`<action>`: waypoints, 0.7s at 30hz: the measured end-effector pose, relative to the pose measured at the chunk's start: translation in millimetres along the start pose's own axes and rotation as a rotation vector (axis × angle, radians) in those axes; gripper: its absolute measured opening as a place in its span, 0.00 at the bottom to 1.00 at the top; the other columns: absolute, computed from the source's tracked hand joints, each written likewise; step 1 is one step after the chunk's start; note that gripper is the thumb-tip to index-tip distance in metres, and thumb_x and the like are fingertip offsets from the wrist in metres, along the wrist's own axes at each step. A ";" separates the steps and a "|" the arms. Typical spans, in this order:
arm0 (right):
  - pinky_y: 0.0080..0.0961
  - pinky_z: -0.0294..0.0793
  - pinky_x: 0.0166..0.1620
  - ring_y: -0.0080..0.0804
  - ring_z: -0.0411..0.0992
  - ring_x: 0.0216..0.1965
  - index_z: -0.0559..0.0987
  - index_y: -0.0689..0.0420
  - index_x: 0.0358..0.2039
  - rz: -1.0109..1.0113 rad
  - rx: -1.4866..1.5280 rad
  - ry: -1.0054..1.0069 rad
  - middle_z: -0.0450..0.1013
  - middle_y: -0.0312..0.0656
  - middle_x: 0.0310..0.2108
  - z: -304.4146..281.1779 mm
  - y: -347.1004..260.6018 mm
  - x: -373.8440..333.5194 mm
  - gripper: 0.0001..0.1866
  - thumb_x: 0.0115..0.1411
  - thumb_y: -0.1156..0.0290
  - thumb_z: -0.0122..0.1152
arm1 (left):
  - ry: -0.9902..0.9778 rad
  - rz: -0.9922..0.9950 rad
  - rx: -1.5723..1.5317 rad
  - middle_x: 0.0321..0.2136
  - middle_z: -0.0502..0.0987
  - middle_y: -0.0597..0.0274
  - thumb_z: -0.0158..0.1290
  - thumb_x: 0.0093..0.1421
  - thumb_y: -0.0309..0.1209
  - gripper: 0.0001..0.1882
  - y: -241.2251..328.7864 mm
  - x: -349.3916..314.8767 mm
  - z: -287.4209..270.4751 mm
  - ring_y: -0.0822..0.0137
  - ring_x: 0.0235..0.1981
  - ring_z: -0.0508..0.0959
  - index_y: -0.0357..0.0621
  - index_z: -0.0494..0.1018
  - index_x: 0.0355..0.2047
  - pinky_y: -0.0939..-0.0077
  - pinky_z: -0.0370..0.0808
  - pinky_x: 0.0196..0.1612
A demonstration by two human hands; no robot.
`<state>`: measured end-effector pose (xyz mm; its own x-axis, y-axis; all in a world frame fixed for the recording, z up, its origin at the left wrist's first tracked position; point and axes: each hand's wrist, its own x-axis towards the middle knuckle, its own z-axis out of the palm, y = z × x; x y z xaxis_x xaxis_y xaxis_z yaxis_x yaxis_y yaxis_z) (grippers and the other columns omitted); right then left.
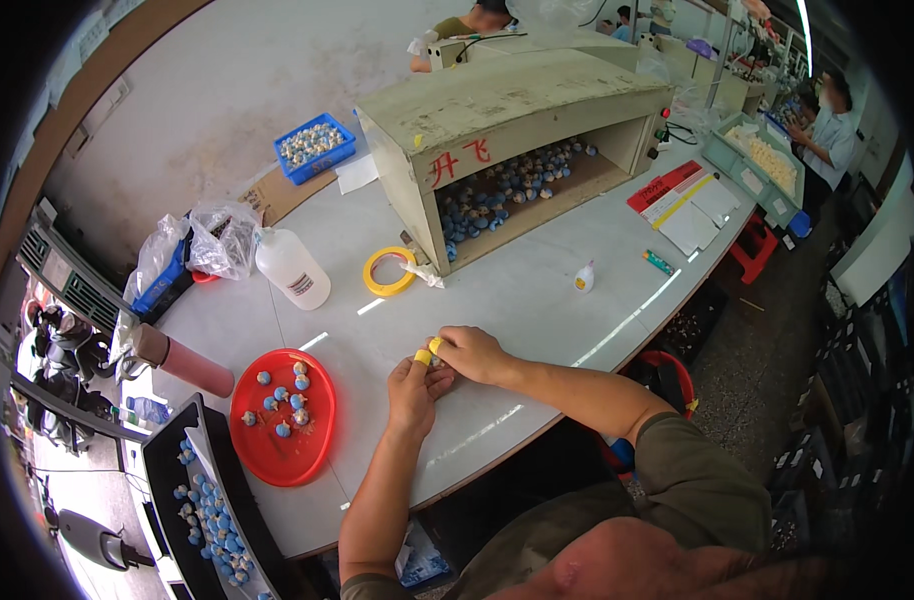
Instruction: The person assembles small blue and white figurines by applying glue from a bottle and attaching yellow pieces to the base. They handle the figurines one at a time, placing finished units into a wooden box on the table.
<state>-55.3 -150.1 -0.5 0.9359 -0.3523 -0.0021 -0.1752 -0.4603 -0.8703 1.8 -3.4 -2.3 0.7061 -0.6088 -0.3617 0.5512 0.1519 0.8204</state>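
Grey-white and smooth, the desk (517, 300) runs up toward a stained pale wall (217, 80). Over its near side I have the bare left hand (412, 395) and bare right hand (472, 355) together, fingers closed on a small pale-blue piece (435, 361); they hide most of it, so I cannot tell its full shape. Yellow wrapping (422, 356) shows on both hands. To their left I see a round red plastic tray (277, 465) with blue-and-beige balls (283, 430) scattered inside, then a long black plastic bin (235, 490) holding more. Past the hands lies a yellow tape roll (370, 275); behind it, a cream open-fronted metal box (517, 95) shelters another heap.
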 end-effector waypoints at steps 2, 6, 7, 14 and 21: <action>0.36 0.69 0.32 0.37 0.71 0.24 0.74 0.61 0.26 -0.008 0.016 0.002 0.74 0.45 0.22 2.3 -0.1 1.3 0.21 0.67 0.56 0.52 | 0.006 0.008 0.011 0.34 0.79 0.56 0.48 0.72 0.36 0.13 -1.7 2.8 -5.3 0.68 0.32 0.81 0.35 0.71 0.39 0.77 0.79 0.36; 0.41 0.72 0.35 0.45 0.75 0.30 0.76 0.60 0.30 -0.026 0.023 0.008 0.77 0.47 0.27 8.1 12.2 5.4 0.18 0.67 0.57 0.50 | -0.007 0.038 0.026 0.32 0.79 0.56 0.50 0.71 0.36 0.13 -7.0 6.8 -5.5 0.68 0.30 0.81 0.36 0.71 0.38 0.78 0.78 0.34; 0.43 0.73 0.37 0.49 0.77 0.32 0.77 0.59 0.32 -0.045 0.033 0.017 0.78 0.48 0.29 10.7 14.8 6.0 0.18 0.67 0.57 0.49 | -0.003 0.044 0.030 0.32 0.79 0.57 0.50 0.71 0.36 0.13 -8.0 6.9 -5.2 0.69 0.30 0.81 0.36 0.71 0.38 0.78 0.78 0.33; 0.45 0.73 0.38 0.52 0.76 0.33 0.77 0.59 0.33 -0.040 0.039 0.034 0.78 0.50 0.30 14.7 15.2 2.9 0.16 0.67 0.60 0.48 | 0.027 0.082 0.066 0.30 0.79 0.57 0.51 0.71 0.36 0.13 -11.4 6.5 -3.2 0.70 0.27 0.80 0.37 0.71 0.36 0.79 0.77 0.31; 0.44 0.71 0.36 0.51 0.74 0.30 0.75 0.61 0.30 -0.063 0.006 0.073 0.76 0.51 0.27 14.0 9.1 -2.2 0.15 0.66 0.62 0.47 | 0.023 0.084 0.076 0.29 0.79 0.57 0.50 0.71 0.36 0.13 -15.4 9.0 -5.6 0.70 0.27 0.80 0.36 0.71 0.36 0.78 0.77 0.31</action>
<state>-54.7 -142.1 -15.3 0.9204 -0.3808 0.0886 -0.1142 -0.4786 -0.8706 2.2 -6.9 -20.7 0.7591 -0.5782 -0.2991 0.4544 0.1416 0.8795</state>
